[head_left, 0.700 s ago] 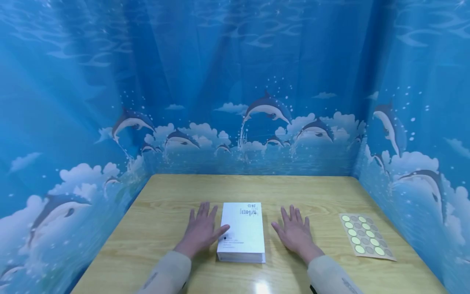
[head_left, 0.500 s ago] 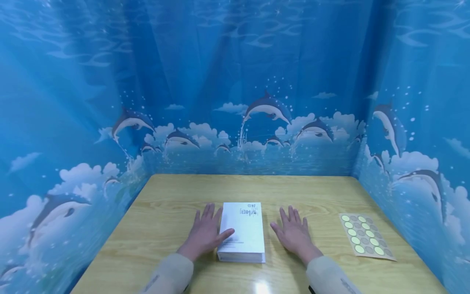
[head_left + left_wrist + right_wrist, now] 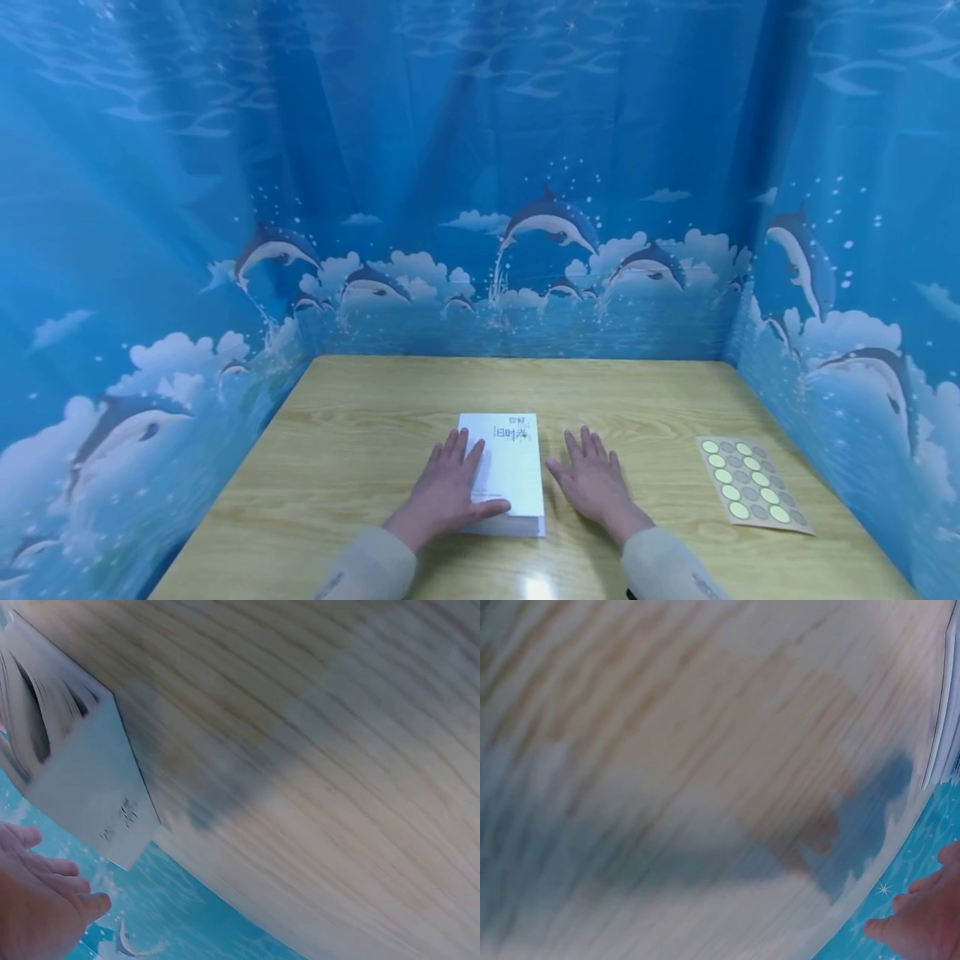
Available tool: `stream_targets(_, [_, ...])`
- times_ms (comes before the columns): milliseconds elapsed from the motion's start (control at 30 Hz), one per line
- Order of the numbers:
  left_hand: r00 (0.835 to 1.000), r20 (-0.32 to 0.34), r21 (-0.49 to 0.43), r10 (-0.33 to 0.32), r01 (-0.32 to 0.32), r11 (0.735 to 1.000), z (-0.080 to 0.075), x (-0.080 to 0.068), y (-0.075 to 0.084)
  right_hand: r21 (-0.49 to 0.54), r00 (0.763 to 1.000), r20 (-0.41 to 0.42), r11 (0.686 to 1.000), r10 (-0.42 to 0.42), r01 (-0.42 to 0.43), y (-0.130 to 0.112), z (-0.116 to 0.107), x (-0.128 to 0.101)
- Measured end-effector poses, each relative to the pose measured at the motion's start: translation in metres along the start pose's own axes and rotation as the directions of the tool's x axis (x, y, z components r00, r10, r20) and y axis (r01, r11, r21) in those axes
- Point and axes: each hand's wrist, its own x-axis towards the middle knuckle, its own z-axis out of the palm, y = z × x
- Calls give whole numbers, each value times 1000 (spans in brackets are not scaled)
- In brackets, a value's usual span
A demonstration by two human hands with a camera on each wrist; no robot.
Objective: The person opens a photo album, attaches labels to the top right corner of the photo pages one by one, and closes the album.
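A thick white book (image 3: 512,471) with dark printed characters lies on the wooden table, its near end facing me. My left hand (image 3: 448,492) overlaps the book's left side in the head view, fingers straight and thumb stretched across the lower cover. In the left wrist view the book (image 3: 94,787) shows its spread page edges, with my left hand (image 3: 41,892) beside its cover. My right hand (image 3: 596,483) is just right of the book, fingers extended and holding nothing. The right wrist view has my right hand (image 3: 922,915) at its lower right corner, near the book's edge (image 3: 946,697).
A sheet of round stickers (image 3: 752,485), pale green and grey, lies on the right part of the table (image 3: 360,400). Blue curtains (image 3: 420,167) printed with dolphins and clouds enclose the table at the back and both sides.
My left hand has moved right, from beside the book to over its left part. My right hand has shifted slightly left, closer to the book. The book and sticker sheet stay put.
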Motion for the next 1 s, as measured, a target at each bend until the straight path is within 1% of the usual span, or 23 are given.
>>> stream_targets(167, [1000,16,32,-2,1,999,4,-2,8,21,1000,10,1000,-1,1,-3,2,-1])
stream_targets(367, [1000,9,50,15,-16,999,6,-5,10,29,1000,14,1000,-5,5,-5,2,-3])
stream_targets(500, [1000,11,18,10,-10,1000,6,-7,10,38,1000,21,999,1,-1,-7,2,-3])
stream_targets(600, [1000,23,-18,-7,7,1000,6,-8,10,47,1000,22,999,-1,0,-9,3,-4])
stream_targets(733, [999,29,-39,-12,14,999,8,-10,8,53,1000,27,999,-4,3,-12,4,-5])
stream_targets(833, [1000,25,-54,-12,13,998,9,-11,6,54,1000,29,999,-6,5,-15,5,-4])
stream_targets(1000, [1000,6,-114,-22,22,993,8,-15,2,54,999,35,998,-14,12,-20,6,-4])
